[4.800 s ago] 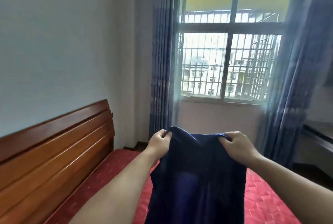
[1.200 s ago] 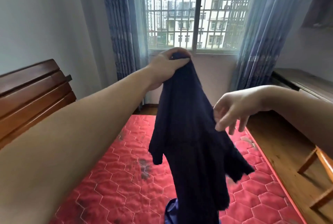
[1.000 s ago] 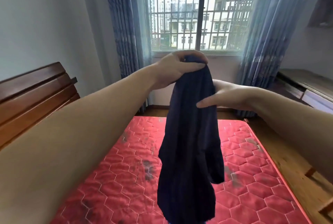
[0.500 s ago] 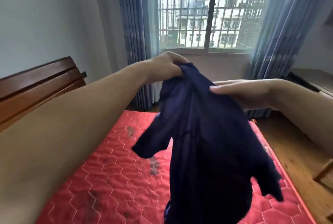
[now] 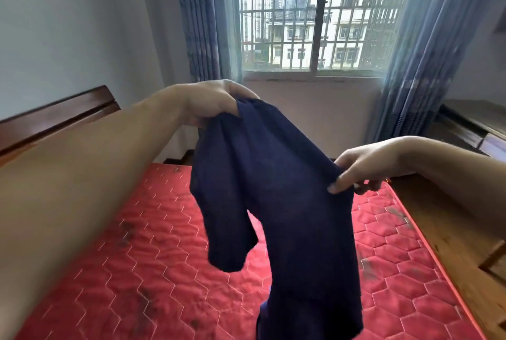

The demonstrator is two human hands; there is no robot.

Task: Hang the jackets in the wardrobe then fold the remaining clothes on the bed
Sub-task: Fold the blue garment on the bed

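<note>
Head camera looks down at my two hands holding a dark blue piece of clothing (image 5: pixel 276 189) up in the air over the bed (image 5: pixel 153 271). My left hand (image 5: pixel 208 101) is up high and out in front. Its fingers are curled around the top of the cloth and bunch it up tight. My right hand (image 5: pixel 361 170) is lower and off to the side. Its thumb and fingers pinch the cloth at the edge. The cloth stretches between my two hands and slopes down from the left one to the right one. One short sleeve hangs loose under my left hand. The long part hangs down under my right hand and goes out of the picture at the bottom, so I cannot tell if it touches the bed. The bed has a red cover with a six-sided stitch pattern and some dark spots. A brown wooden headboard (image 5: pixel 54 117) is on the left. Far ahead is a window (image 5: pixel 315 16) with bars, and blue curtains (image 5: pixel 419 46) hang on both sides of it. A wooden floor (image 5: pixel 449 230) is on the right of the bed.
</note>
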